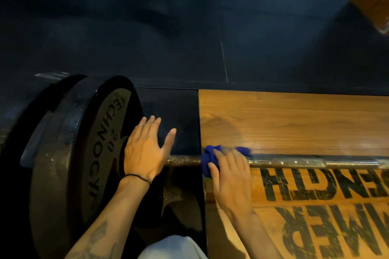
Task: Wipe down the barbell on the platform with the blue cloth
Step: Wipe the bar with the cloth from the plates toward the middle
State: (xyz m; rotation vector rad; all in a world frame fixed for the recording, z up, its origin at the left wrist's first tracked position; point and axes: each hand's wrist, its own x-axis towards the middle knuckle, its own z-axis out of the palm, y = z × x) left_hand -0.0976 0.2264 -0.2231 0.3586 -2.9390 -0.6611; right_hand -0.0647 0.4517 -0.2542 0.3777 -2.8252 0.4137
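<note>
Gripping bunched blue cloth on rusty barbell, rt hand; lt hand fingers released.

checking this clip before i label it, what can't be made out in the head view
- Barbell: its right end is cut off by the frame edge.
- Blue cloth: mostly hidden under the right hand.
- Plate lettering: its end is hidden by the left hand.
- Platform lettering: cut off by the frame edges.

A worn steel barbell with black plates lies flat across the wooden platform; a bunched blue cloth wraps its shaft.
</note>
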